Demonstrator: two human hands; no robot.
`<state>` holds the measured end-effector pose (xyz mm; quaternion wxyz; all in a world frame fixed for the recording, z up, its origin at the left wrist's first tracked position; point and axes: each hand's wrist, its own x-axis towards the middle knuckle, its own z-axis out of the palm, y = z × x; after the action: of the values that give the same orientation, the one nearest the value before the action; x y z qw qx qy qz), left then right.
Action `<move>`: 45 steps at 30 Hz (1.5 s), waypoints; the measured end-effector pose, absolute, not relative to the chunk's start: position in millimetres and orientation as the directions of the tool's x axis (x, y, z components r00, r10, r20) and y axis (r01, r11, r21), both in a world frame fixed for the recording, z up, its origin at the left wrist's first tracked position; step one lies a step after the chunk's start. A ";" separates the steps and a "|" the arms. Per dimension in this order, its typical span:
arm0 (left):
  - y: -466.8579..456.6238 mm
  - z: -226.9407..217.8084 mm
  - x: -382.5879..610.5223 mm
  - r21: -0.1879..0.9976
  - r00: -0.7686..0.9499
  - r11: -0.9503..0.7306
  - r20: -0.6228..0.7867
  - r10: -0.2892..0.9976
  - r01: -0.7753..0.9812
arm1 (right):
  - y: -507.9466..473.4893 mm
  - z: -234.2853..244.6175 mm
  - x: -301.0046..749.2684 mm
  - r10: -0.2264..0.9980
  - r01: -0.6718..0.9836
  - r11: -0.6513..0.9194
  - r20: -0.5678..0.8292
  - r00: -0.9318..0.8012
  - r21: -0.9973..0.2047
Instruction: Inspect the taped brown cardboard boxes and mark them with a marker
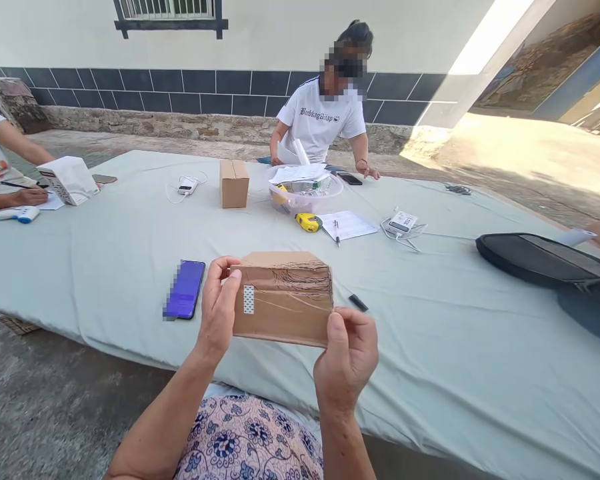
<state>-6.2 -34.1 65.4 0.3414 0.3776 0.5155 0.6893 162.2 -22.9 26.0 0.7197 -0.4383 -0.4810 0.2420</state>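
Observation:
A brown cardboard box (pixel 285 317), with creased cardboard along its upper side and a small patterned sticker (pixel 249 299) near its left end, is held up above the table's front edge. My left hand (pixel 220 300) grips its left end, thumb on the near face. At the lower right corner, my right hand (pixel 347 350) pinches the cardboard between thumb and curled fingers. To the left of my left hand lies a phone with a blue screen (pixel 186 290). A small black object (pixel 359 303) rests just beyond my right hand.
On the cloth-covered table (pixel 130 253) stand another cardboard box (pixel 234 184) and a filled plastic basin (pixel 306 200). A yellow tape measure (pixel 308 222), paper with a pen (pixel 350 225) and a black bag (pixel 545 257) are nearby. One person sits opposite; another writes at left.

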 end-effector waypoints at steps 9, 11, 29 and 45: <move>-33.3 70.9 -2.0 0.967 -0.506 -0.075 0.194 0.841 0.245 | -22.7 28.2 158.0 0.774 0.134 0.482 0.493 0.398 -0.866; -33.8 71.7 -1.1 0.957 -0.506 -0.048 0.194 0.840 0.286 | -22.8 27.9 158.6 0.774 0.136 0.483 0.495 0.394 -0.865; -29.2 60.8 -17.9 0.959 -0.500 -0.206 0.277 0.821 0.193 | -29.1 26.5 157.7 0.778 0.152 0.508 0.527 0.342 -0.848; -27.3 55.6 -16.8 0.961 -0.498 -0.226 0.276 0.822 0.159 | -28.5 24.0 156.1 0.780 0.122 0.527 0.536 0.323 -0.841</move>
<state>-16.8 -27.3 55.6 0.2541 0.4319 0.5678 0.6530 156.1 -28.5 24.0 0.6936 -0.4246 -0.5314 0.2371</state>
